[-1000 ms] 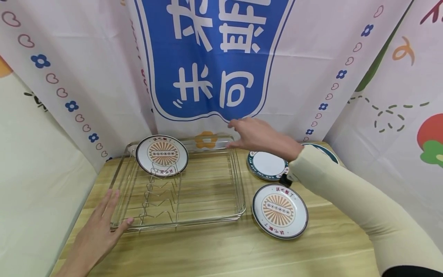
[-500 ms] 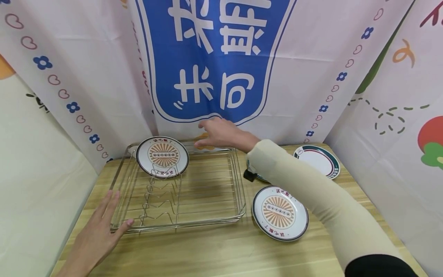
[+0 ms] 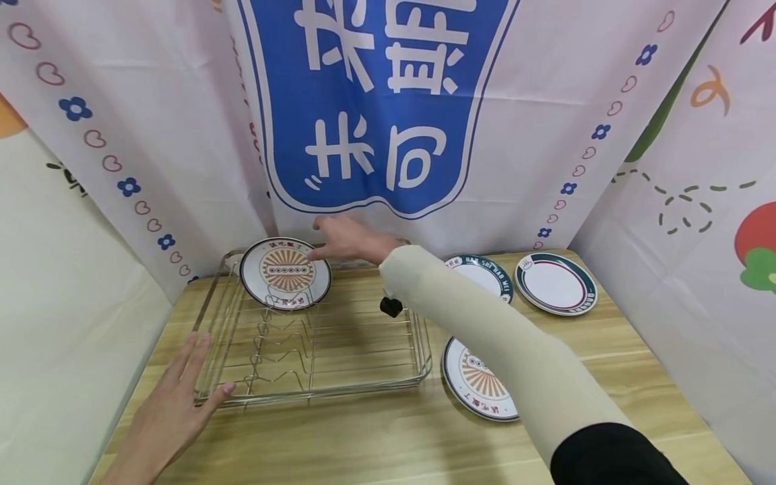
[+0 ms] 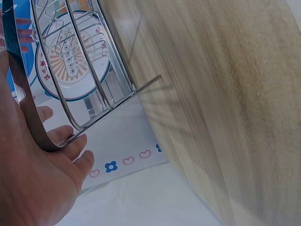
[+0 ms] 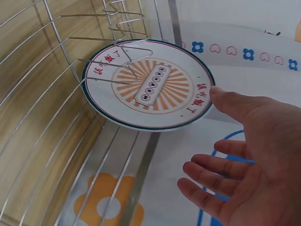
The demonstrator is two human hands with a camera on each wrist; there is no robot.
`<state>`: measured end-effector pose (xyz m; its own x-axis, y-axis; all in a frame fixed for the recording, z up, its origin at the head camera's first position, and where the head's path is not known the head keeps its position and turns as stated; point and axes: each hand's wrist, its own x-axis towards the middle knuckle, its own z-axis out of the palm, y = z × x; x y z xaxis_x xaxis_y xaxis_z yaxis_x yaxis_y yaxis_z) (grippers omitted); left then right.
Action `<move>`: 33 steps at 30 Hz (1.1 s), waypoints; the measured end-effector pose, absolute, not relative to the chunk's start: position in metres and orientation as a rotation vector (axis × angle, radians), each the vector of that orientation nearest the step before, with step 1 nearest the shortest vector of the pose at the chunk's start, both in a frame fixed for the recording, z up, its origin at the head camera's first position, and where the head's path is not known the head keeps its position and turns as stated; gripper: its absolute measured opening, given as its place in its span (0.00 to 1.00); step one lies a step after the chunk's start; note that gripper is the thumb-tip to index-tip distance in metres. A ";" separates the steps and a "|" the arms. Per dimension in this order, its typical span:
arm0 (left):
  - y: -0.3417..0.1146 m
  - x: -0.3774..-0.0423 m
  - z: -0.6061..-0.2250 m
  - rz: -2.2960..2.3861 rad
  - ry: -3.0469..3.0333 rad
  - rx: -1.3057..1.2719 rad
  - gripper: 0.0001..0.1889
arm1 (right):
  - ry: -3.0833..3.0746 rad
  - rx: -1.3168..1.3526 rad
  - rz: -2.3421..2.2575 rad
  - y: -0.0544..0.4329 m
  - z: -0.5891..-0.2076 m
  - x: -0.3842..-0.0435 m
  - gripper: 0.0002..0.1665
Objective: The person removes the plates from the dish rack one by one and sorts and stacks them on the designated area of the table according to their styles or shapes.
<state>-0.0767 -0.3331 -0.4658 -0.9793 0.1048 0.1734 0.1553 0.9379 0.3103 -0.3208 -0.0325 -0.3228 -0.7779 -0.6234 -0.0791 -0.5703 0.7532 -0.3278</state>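
Note:
A white plate (image 3: 285, 275) with a dark rim and an orange sunburst leans upright in the back-left slot of a wire dish rack (image 3: 364, 385). My right hand (image 3: 347, 239) is at the plate's right edge, its thumb at or very near the rim. In the right wrist view, the other fingers of that hand (image 5: 263, 155) spread apart from the plate (image 5: 155, 87), holding nothing. At the rack's front-left corner rests my left hand (image 3: 166, 404), fingers extended along the side and thumb at the front rail. The left wrist view shows its fingers (image 4: 75, 148) against the rail.
Right of the rack, another sunburst plate (image 3: 479, 387) lies on the wooden table (image 3: 364, 444), partly covered by my right sleeve. Behind it lie two green-rimmed plates, one partly hidden (image 3: 485, 273), one at the far right (image 3: 556, 283). A printed cloth (image 3: 515, 135) hangs behind.
My right hand has moved left across the back of the rack to the upright plate. The left hand and the plates have stayed in place.

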 end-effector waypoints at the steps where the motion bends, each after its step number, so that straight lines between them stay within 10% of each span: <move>1: -0.333 -0.077 -0.466 -0.489 -2.942 -0.198 0.53 | 2.766 -0.947 -0.429 -0.035 -0.326 -0.323 0.43; 33: -0.332 -0.079 -0.468 -0.507 -2.927 -0.214 0.52 | 2.839 -1.018 -0.622 -0.067 -0.382 -0.323 0.12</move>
